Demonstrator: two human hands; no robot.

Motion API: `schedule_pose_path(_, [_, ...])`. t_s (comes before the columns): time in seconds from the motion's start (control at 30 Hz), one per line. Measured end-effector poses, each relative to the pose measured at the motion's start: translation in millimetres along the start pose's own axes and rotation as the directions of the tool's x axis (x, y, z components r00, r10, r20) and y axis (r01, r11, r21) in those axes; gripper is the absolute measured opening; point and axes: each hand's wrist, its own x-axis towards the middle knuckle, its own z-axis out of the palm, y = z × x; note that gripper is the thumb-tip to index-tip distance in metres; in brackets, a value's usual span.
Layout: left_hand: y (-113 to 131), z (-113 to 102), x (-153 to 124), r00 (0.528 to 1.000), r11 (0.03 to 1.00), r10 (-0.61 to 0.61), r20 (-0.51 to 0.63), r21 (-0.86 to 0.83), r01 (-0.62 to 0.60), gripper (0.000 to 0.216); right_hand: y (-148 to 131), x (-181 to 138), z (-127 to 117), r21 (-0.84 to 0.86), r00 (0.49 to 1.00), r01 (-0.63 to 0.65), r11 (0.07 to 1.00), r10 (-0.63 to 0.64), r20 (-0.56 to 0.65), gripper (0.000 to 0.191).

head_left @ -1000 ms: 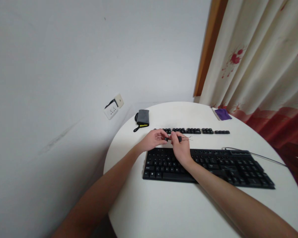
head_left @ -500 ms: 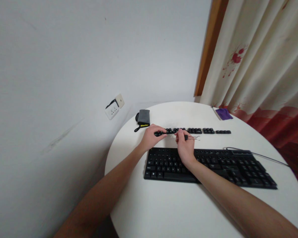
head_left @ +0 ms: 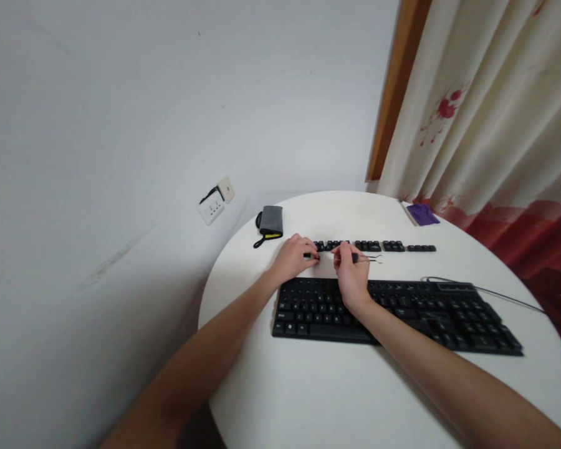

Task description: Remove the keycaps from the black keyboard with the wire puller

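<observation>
My right hand [head_left: 352, 274] is closed around a wire keycap puller [head_left: 355, 257]. The tool's black grip shows beside the fingers and its thin bent wires stick out to the right; another wire end points left. Facing it, my left hand [head_left: 295, 255] has its thumb and fingers closed on a small black keycap [head_left: 307, 255], partly hidden by the fingers. Just beyond both hands runs a row of loose black keycaps [head_left: 367, 246]. Under my right wrist lies a black keyboard [head_left: 327, 308], its middle covered by the forearm.
A grey pouch [head_left: 272, 219] with a black loop lies at the table's back left. A purple cloth [head_left: 422, 214] rests at the back right. The keyboard cable [head_left: 495, 294] trails right across the round white table [head_left: 308, 386]. A wall with a socket [head_left: 211, 207] borders the left.
My left hand has shifted slightly right, its fingers more curled over the black keycap. My right hand has moved a little right with the puller still in it.
</observation>
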Motion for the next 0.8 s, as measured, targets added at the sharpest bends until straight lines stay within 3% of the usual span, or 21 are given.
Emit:
schedule_pose_path(0.13, [3,-1,0,0.997,0.998,-0.056,-0.045,0.036,0.057,0.007,-1,-1,0,0.010,1.000,-0.018,1.000,0.018,0.010,0.039])
schedule_pose_path(0.43, [11,-1,0,0.977,0.975,-0.185,-0.103,0.105,0.195,0.055,-3,-2,1,0.025,0.999,-0.047,0.999,0.047,0.019,0.039])
schedule_pose_path(0.8, [10,2,-1,0.962,0.956,-0.242,-0.126,0.141,0.259,0.059,-2,-2,0,0.033,0.998,-0.048,0.998,0.047,0.033,0.039])
